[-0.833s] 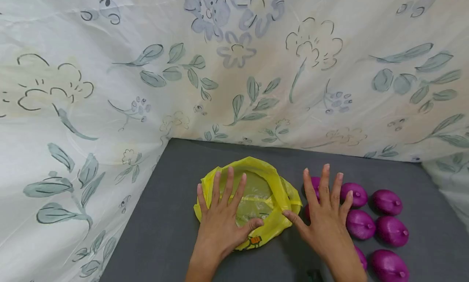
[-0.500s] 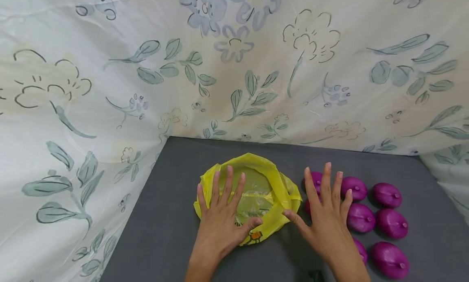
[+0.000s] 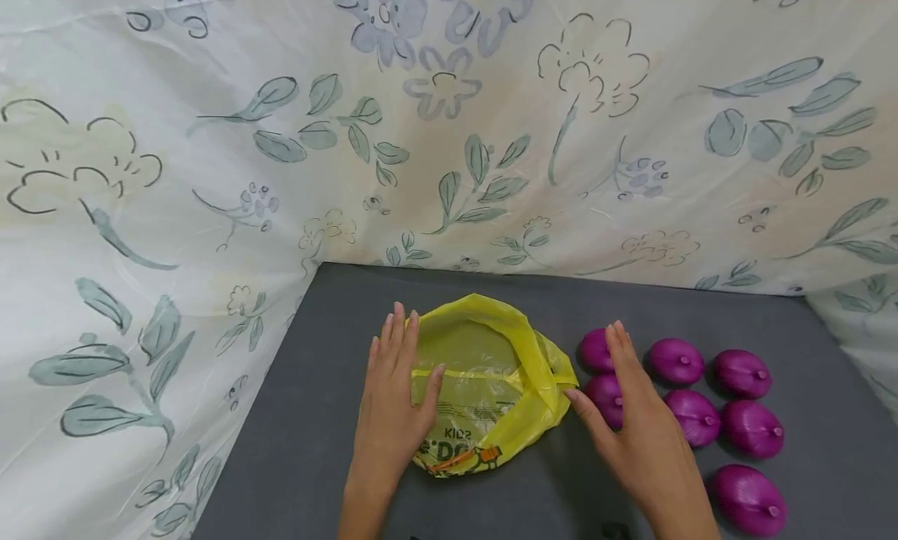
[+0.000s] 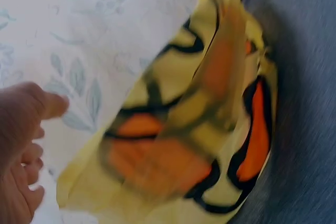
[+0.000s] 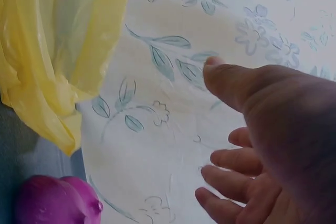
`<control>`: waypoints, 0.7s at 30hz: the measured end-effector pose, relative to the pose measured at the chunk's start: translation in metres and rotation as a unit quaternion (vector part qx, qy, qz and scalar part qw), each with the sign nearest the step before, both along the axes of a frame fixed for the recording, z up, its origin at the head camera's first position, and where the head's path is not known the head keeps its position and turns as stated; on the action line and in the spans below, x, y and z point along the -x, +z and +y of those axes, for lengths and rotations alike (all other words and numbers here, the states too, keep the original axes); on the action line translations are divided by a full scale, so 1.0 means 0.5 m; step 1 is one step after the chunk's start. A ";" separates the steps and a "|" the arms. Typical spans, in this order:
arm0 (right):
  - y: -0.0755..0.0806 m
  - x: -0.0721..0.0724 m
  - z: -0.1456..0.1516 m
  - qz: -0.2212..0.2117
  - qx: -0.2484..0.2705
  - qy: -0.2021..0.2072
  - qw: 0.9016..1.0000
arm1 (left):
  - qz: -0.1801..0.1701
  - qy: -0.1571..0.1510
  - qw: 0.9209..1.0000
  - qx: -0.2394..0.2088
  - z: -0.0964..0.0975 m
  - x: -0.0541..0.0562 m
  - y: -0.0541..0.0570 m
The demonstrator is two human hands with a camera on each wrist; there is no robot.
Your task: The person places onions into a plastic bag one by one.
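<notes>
A yellow plastic bag (image 3: pixel 543 376) lies with its mouth wide open on a dark grey table; black lettering and an orange print show near its front. Beside the bag's left rim is my left hand (image 3: pixel 389 423), raised with its fingers extended and thumb apart. My right hand (image 3: pixel 645 446) hovers between the bag and several purple, onion-like round things (image 3: pixel 691 418), hiding part of that group. Neither palm holds anything. In the left wrist view the bag's printed side (image 4: pixel 157 150) is blurred. The right wrist view shows the bag's yellow folds (image 5: pixel 63 51) and a purple round thing (image 5: pixel 55 200).
White cloth with blue-green leaf and flower prints (image 3: pixel 491 135) hangs behind and to the left of the grey table (image 3: pixel 295 415). A small dark object (image 3: pixel 616 531) shows at the bottom edge, too cut off to identify.
Both hands have turned from palms-down with spread fingers to a more edge-on pose, fingers closer together. The left hand has shifted left, uncovering more of the bag and its lettering.
</notes>
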State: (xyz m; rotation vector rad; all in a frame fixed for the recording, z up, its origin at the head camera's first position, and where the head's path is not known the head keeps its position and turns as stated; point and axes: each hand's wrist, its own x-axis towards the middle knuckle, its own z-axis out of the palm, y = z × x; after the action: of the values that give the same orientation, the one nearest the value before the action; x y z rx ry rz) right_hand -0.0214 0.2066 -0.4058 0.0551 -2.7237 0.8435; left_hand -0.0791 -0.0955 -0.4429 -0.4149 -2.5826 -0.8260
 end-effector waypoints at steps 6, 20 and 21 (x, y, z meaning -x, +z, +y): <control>0.010 -0.011 0.016 0.024 0.003 -0.043 0.999 | -0.085 0.019 0.994 -0.067 -0.032 0.012 -0.023; -0.017 -0.068 0.115 0.059 0.049 -0.263 0.962 | -0.137 -0.006 0.981 -0.134 -0.037 0.015 -0.061; -0.023 -0.074 0.125 0.066 0.050 -0.282 0.956 | -0.139 -0.007 0.981 -0.137 -0.036 0.015 -0.062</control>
State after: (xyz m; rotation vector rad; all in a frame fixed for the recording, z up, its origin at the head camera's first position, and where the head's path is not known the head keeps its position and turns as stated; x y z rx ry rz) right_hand 0.0154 0.2689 -0.4174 -0.6331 -2.3676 0.7624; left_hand -0.0869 -0.1136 -0.4738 -0.2509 -2.6589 -1.3068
